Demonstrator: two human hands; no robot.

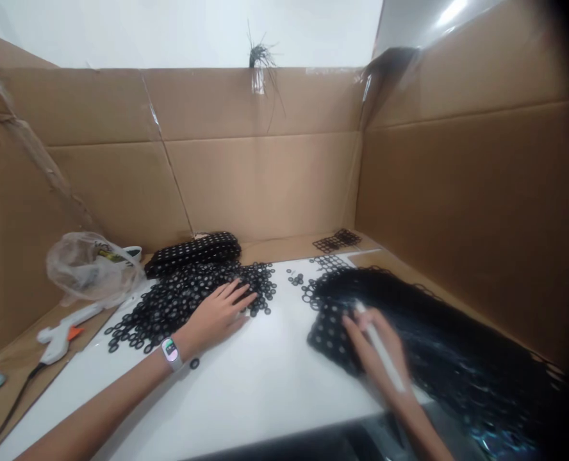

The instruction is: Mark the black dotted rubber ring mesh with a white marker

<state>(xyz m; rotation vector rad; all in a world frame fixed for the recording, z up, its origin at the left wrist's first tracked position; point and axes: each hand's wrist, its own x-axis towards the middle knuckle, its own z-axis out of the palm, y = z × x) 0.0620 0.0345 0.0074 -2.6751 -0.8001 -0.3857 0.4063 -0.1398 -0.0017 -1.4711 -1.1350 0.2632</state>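
My left hand (222, 312) lies palm down with fingers stretched out over the right side of a heap of small black rings (169, 307). A watch (170, 351) with a lit screen is on that wrist. My right hand (383, 349), slightly blurred, is closed around a white pen-like stick (385, 355). Its fingertips are at the edge of a black piece of joined rings (330, 333) with pale holes; whether they also grip this piece is hard to tell. A large black mesh of rings (438, 333) spreads out behind and to the right of that hand.
Cardboard walls (265, 179) enclose the white board (260, 390). At left are a white glue gun (61, 336) with a cord and a clear plastic bag (87, 269). A rolled dotted black piece (195, 250) lies behind the heap. Dark strands (260, 57) hang on the back wall.
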